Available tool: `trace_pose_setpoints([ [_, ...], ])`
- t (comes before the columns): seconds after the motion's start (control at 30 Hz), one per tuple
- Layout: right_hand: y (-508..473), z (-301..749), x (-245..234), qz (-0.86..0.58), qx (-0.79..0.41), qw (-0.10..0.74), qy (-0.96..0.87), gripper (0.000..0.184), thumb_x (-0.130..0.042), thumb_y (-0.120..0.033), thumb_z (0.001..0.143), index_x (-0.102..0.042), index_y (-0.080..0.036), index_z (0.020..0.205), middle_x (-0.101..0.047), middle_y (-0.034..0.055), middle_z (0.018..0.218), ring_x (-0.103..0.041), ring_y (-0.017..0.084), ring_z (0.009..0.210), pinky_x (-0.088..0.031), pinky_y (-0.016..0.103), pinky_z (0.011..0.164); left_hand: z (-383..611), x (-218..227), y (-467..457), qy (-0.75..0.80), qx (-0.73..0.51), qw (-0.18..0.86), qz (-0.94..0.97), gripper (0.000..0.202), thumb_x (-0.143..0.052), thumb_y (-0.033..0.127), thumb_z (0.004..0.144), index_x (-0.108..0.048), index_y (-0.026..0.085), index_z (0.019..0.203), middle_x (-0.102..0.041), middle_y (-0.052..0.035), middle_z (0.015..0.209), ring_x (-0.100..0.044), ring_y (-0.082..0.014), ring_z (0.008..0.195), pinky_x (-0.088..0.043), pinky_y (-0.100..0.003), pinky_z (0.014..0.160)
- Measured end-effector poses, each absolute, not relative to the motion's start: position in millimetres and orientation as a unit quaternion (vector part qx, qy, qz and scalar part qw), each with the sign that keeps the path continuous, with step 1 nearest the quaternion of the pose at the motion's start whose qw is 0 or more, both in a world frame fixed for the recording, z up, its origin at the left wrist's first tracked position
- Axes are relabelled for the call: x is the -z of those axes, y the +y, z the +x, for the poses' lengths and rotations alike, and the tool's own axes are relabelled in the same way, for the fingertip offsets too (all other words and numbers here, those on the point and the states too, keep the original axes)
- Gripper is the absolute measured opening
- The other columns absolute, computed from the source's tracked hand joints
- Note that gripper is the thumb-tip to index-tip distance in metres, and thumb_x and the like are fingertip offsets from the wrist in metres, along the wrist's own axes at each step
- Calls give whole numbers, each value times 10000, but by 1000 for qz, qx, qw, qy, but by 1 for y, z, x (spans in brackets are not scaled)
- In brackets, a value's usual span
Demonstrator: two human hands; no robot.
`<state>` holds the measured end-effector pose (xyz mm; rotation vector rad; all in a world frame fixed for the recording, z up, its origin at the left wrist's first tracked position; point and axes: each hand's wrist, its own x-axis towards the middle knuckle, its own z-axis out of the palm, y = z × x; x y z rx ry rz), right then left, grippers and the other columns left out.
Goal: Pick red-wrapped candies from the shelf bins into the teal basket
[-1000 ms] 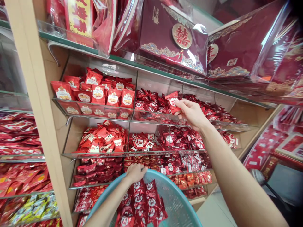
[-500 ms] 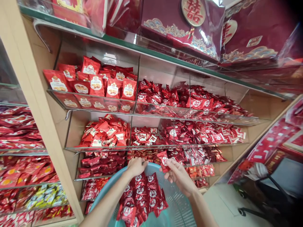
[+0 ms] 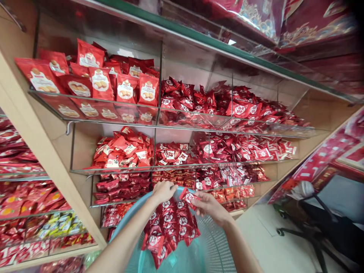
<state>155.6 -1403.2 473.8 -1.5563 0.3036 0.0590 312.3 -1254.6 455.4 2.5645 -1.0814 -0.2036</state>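
My left hand [image 3: 162, 190] is closed on the far rim of a teal plastic basket [image 3: 210, 250], holding it up in front of the shelves. Inside the basket lies a pile of red candy packets [image 3: 167, 231] with white round logos. My right hand [image 3: 209, 206] pinches one more red packet [image 3: 188, 197] just over the top of that pile. Matching red packets [image 3: 196, 100] fill a clear bin on the upper glass shelf.
Glass shelves [image 3: 170, 167] in tiers hold bins of red wrapped sweets; larger biscuit packs [image 3: 99, 81] sit upper left. A wooden upright [image 3: 42, 148] runs down the left. Red gift boxes [image 3: 313, 15] rest on the top shelf. A black chair [image 3: 327, 223] stands at the right on the floor.
My right hand came down from the upper bin with one red packet to the basket. The view has tilted down and the basket sits slightly lower.
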Motion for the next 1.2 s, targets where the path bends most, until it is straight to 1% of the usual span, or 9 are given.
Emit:
trace_pose_setpoints([
  [0.13,-1404,156,-462,-741,-100,651,132,365,-701,-485,652,-581,-145,712,-536,-52,443,-449,58,379,-303,179,394,312,-456,-1253,-382,68,173,905,556,-223,577,846,-673,251,859,-709,-70,898,-642,-254,889,-456,-356,768],
  [0.27,-1411,153,-452,-749,-182,625,121,363,-703,-492,643,-598,-145,665,-577,-24,503,-483,70,403,-336,191,407,311,-455,-1254,-382,71,168,906,546,-232,572,845,-674,253,875,-707,-70,923,-640,-253,896,-457,-355,772],
  [0.37,-1416,152,-448,-751,-202,615,130,363,-707,-491,639,-621,-140,668,-607,-1,559,-497,71,420,-325,186,399,311,-455,-1255,-389,69,164,904,541,-231,562,849,-673,250,862,-709,-69,908,-643,-255,887,-459,-358,768],
  [0.43,-1417,151,-446,-753,-204,610,139,364,-715,-489,629,-633,-136,672,-613,9,568,-496,72,420,-313,183,391,310,-455,-1256,-393,69,164,902,538,-233,558,850,-671,245,855,-711,-68,892,-644,-254,885,-459,-353,766],
  [0.57,-1413,151,-436,-750,-188,616,151,352,-725,-474,619,-621,-138,624,-600,12,530,-491,75,415,-333,185,399,308,-455,-1258,-389,74,168,903,525,-246,552,851,-672,245,868,-708,-60,908,-640,-239,902,-450,-334,786],
  [0.7,-1406,154,-424,-727,-140,644,194,356,-734,-474,595,-575,-156,612,-571,-17,469,-500,78,406,-362,182,412,306,-454,-1259,-389,71,169,903,515,-253,542,854,-674,245,879,-704,-61,917,-634,-250,912,-448,-350,798],
  [0.8,-1402,157,-421,-703,-135,659,228,376,-769,-455,540,-538,-168,620,-553,-42,428,-523,90,404,-401,191,427,306,-452,-1259,-384,74,166,905,497,-266,522,855,-675,241,883,-698,-68,944,-626,-261,928,-445,-364,811],
  [0.9,-1400,159,-421,-695,-130,664,243,383,-781,-438,520,-518,-176,617,-542,-58,416,-539,96,403,-418,193,421,307,-450,-1259,-390,72,167,903,497,-255,509,861,-671,240,892,-694,-77,950,-625,-264,927,-443,-379,817],
  [1.2,-1405,161,-405,-734,-120,623,241,343,-739,-430,579,-502,-183,592,-567,-33,395,-551,107,381,-418,179,356,307,-451,-1258,-387,77,168,904,516,-254,542,855,-667,240,917,-688,-77,958,-618,-263,935,-439,-375,826],
])
